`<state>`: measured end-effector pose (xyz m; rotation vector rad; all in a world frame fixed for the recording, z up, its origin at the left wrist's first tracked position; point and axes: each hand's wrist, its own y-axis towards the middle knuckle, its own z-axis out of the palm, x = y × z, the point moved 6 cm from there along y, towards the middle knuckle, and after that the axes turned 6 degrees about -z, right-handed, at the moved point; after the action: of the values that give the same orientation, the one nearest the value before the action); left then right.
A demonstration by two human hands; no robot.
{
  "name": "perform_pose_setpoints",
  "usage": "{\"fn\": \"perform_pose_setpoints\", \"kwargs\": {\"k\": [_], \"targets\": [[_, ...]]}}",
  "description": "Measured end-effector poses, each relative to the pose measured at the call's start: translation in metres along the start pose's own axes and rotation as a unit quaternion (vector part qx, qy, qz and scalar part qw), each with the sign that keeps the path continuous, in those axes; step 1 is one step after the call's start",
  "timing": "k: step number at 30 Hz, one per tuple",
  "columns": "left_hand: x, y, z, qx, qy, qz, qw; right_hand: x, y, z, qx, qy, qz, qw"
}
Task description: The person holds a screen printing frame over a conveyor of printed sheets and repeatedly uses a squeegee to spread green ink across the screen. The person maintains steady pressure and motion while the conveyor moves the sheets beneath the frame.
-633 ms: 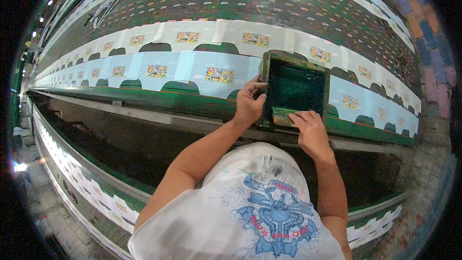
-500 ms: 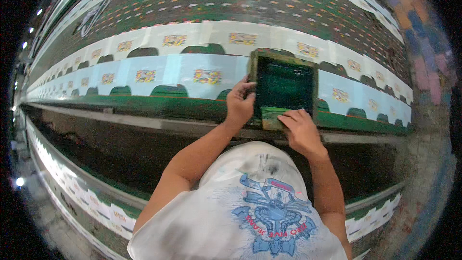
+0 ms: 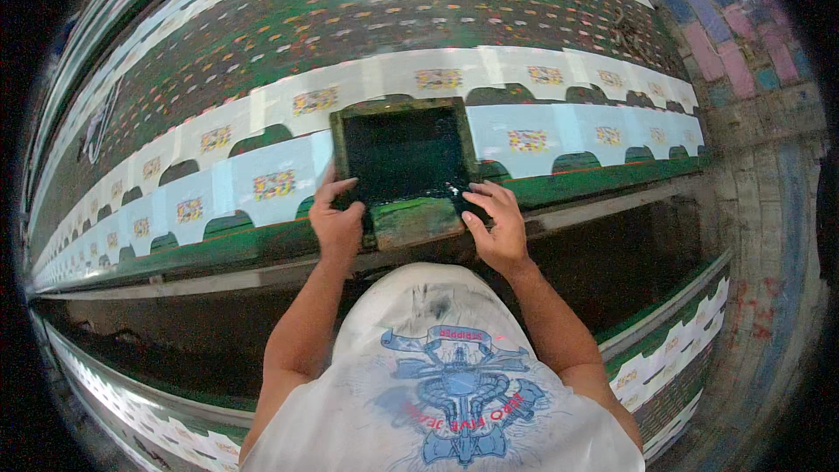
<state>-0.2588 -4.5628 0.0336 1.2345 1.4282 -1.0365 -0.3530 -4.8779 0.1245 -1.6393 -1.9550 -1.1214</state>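
A screen printing frame with a dark, wet-looking mesh lies over the near row of pale blue fabric panels. Along its near side rests a squeegee, a flat block smeared green. My left hand grips the frame's left side, thumb and fingers curled at the edge. At the near right corner, my right hand has its fingers and thumb bent round the frame's right side, off the squeegee. The fingertips are partly hidden by the frame. Small multicoloured prints show on panels to both sides.
A row of white printed panels runs behind the blue one on the long green table. Farther back is a dark surface with rows of coloured marks. Another table with panels stands behind me. Coloured paving lies at right.
My right hand has left the squeegee and taken the frame's right side. The view has shifted, and frame and hands now appear farther left. My left hand stays at the frame's left side.
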Motion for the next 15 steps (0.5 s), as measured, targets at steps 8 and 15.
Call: {"fn": "perform_pose_setpoints", "kwargs": {"k": [8, 15], "targets": [[-0.04, -0.029, 0.113, -0.026, -0.039, 0.044, 0.998, -0.109, -0.034, -0.082, -0.061, 0.165, 0.103, 0.979], [-0.03, -0.046, 0.23, 0.005, -0.102, 0.01, 0.995, -0.178, -0.05, -0.167, -0.081, 0.139, 0.085, 0.983]]}}
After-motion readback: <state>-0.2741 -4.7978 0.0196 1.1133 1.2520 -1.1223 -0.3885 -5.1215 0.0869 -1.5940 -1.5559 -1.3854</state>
